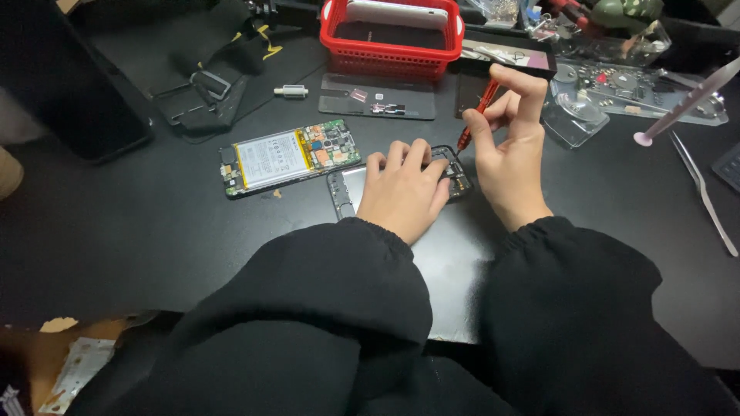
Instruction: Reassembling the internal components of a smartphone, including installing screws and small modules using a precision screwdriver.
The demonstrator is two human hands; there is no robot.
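Black sleeves lead to our left hand (403,187), pressed flat on the phone frame (351,189) at the surface's (154,231) middle. Our right hand (505,154) pinches the red screwdriver (478,113); we should keep it upright, tip seated at the frame's corner, pressing steadily.

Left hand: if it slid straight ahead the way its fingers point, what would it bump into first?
The left hand lies flat on a phone back cover, fingers pointing away and slightly right. Straight ahead, it would probably first meet the red screwdriver tip held by the right hand, though depth is unclear.
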